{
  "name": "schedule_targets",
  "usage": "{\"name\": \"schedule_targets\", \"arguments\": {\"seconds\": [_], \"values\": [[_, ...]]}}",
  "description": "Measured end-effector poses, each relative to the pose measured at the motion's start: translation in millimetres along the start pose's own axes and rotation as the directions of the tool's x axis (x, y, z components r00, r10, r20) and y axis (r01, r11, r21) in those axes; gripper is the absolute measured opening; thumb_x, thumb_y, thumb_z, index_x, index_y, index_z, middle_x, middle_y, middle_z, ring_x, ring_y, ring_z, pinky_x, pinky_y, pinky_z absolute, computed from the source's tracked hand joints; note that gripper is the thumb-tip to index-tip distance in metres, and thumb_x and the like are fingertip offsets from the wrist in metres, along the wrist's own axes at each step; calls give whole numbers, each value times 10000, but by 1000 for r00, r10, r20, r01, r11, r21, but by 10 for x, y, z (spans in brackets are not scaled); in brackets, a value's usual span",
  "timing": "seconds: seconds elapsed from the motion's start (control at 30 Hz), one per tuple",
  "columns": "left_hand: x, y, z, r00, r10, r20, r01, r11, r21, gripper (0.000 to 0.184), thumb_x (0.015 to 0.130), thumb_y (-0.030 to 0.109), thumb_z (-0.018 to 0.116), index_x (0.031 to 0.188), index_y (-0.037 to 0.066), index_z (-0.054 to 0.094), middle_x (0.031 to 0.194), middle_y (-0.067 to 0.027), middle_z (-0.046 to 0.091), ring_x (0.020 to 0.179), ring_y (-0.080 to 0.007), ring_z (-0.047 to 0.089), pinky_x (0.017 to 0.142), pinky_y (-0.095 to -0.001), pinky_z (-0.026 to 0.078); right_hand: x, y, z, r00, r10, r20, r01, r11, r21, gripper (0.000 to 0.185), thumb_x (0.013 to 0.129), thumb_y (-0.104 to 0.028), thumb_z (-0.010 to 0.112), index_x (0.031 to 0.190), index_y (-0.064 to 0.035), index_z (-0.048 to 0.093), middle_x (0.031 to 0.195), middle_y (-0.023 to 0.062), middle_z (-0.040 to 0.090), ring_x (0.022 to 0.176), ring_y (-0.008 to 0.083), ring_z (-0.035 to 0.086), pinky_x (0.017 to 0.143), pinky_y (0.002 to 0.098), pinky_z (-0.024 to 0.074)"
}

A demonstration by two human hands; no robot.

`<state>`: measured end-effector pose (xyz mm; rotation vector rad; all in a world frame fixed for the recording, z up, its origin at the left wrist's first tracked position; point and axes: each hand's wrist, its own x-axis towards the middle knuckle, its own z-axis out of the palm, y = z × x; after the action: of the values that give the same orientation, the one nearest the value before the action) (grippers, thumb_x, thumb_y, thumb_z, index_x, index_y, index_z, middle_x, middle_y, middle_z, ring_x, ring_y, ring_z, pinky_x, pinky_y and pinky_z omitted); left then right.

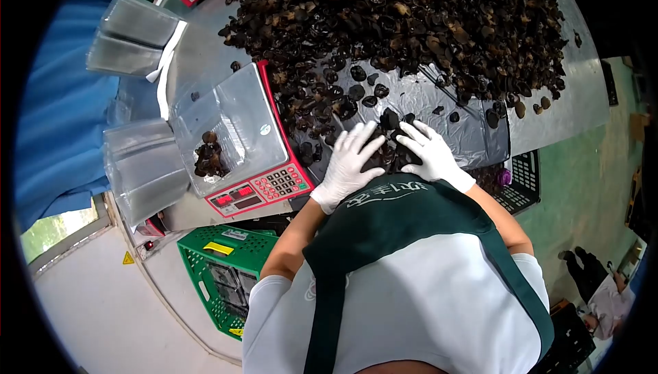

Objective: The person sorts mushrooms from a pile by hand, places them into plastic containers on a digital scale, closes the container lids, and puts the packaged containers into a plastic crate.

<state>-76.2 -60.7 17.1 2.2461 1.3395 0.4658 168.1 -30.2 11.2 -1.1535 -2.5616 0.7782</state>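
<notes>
My left hand [351, 163], in a white glove, lies palm down at the near table edge with its fingers apart. Opposite it, my right hand [433, 155], gloved the same way, has its fingers stretched toward the left one. Between them sits a small cluster of dark wood ear mushrooms [391, 122]; both hands touch or border it, and what lies under the palms is hidden. A large heap of wood ear mushrooms [425, 18] covers the far part of the table, with loose pieces strewn down toward my hands over black plastic sheeting [473, 131].
Left of my hands stands a red digital scale [259, 188] with a clear plastic tray [240, 117] and a few mushrooms on it. Stacks of clear bags [144, 168] lie farther left. Below are a green crate [199, 254] and a black crate [526, 182]. Another person [606, 298] is at lower right.
</notes>
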Motion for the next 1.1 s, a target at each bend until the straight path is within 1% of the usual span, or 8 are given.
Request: {"name": "schedule_targets", "arguments": {"seconds": [0.13,0.27,0.5,0.6,0.73,0.77,0.9,1.1], "values": [[33,-17,-96,952,-305,8,302,947,114,1197,519,405,882,1482,85,249,1556,-242,69,1427,-459,77,1114,-601,150,-91,-85,-98,937,346,42,-344,938,-39,1077,502,-232,872,1441,-148,351,1519,133,272,1193,357,472,960,409,473],[252,-51,-13,929,-366,60,345,913,219,1299,471,520,870,1509,129,194,1555,-253,54,1423,-463,81,1104,-622,146,59,-61,-26,899,439,-7,-439,899,-15,1080,536,-206,863,1457,-116,306,1515,148,270,1146,342,504,902,407,507],[670,-259,75,994,-94,-51,102,981,166,1311,413,499,882,1492,116,244,1539,-253,151,1378,-447,234,1087,-573,222,457,187,127,903,398,-162,-368,911,187,935,628,-146,816,1431,-61,345,1421,203,424,1281,333,458,1038,357,416],[783,-306,88,996,-80,-24,83,983,166,1259,448,535,857,1481,119,271,1540,-230,172,1374,-422,259,1099,-537,222,555,245,-59,914,399,-71,-358,878,319,891,635,-136,811,1410,-46,381,1381,194,480,1286,305,466,1046,350,411],[940,-411,150,996,-34,-81,46,988,148,1167,515,549,817,1469,124,297,1524,-216,214,1382,-397,260,1096,-535,228,728,264,-251,880,466,90,-464,802,377,835,633,-167,785,1387,-92,435,986,169,665,905,285,657,818,360,512],[966,-409,157,998,-35,-61,46,982,185,1163,508,545,820,1462,120,309,1504,-212,250,1375,-388,271,1090,-533,235,757,378,-89,920,389,-56,-335,851,405,806,644,-181,767,1378,-90,447,825,146,644,733,265,638,719,368,508],[956,-412,153,994,26,-106,-16,995,96,1164,479,540,837,1443,114,345,1405,-186,388,1266,-359,395,1036,-480,322,912,363,-82,932,355,-77,-308,884,350,742,685,-183,739,1351,-34,449,1129,242,626,988,368,638,858,402,519],[695,-240,213,953,114,-282,-67,983,173,1001,468,473,844,1367,201,499,1331,-155,498,1030,-284,552,843,-400,446,764,176,12,910,415,20,-403,870,284,694,796,-191,685,1380,29,381,980,296,639,896,427,639,811,460,513]]}}
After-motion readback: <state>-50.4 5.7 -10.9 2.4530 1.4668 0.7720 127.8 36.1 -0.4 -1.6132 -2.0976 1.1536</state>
